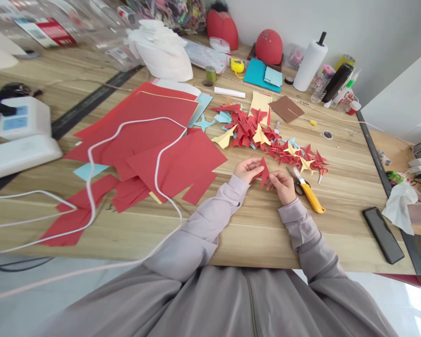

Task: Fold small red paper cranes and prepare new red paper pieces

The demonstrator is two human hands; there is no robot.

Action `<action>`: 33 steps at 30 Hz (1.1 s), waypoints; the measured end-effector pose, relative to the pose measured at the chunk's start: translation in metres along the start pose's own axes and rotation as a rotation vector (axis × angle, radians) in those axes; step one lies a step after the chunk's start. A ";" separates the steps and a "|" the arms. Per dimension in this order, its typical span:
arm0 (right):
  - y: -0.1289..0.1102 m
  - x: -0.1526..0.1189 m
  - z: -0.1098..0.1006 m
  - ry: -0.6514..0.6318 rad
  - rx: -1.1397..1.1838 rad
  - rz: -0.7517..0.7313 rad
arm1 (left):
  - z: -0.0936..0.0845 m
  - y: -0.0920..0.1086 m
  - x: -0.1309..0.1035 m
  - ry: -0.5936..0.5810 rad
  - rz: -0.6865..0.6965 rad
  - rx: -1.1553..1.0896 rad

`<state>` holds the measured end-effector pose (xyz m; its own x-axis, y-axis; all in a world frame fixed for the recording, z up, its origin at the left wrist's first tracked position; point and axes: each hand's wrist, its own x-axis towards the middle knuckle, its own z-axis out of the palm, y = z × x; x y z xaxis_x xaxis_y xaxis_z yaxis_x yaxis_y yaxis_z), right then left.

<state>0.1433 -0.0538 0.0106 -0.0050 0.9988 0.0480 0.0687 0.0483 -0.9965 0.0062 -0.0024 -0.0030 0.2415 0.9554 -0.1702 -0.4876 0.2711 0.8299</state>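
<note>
A small folded red paper piece [264, 172] is held upright between my two hands, near the middle of the table. My left hand [248, 169] pinches its left side with thumb and fingers. At its lower right edge, my right hand [281, 186] has its fingertips closed on the paper. Just beyond my hands lies a pile of folded red paper shapes [245, 128], with some yellow and light blue ones among them. A yellow box cutter [313, 197] and dark-bladed scissors [298, 186] rest right beside my right hand.
Red paper sheets [154, 140] spread over the left side, crossed by a white cable [156, 173]. A black phone [383, 235] lies at the right. Along the back stand a tissue pack [164, 54], yellow tape measure [237, 66] and white bottle [309, 65].
</note>
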 end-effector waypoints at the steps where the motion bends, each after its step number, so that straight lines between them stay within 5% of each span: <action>1: 0.000 0.000 0.000 0.002 0.004 0.003 | 0.000 0.000 0.000 -0.003 0.000 0.000; 16: 0.004 0.001 0.003 0.031 0.066 0.038 | 0.002 0.001 -0.003 0.040 0.096 0.173; 24: 0.010 -0.001 0.005 -0.001 -0.011 -0.085 | 0.003 0.000 -0.007 0.056 0.189 0.311; 33: 0.010 -0.001 0.004 0.018 0.005 -0.034 | 0.003 0.000 -0.007 0.031 0.148 0.279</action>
<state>0.1404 -0.0541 0.0007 0.0112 0.9965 0.0828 0.0635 0.0819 -0.9946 0.0076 -0.0093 -0.0004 0.1571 0.9863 -0.0496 -0.2655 0.0906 0.9598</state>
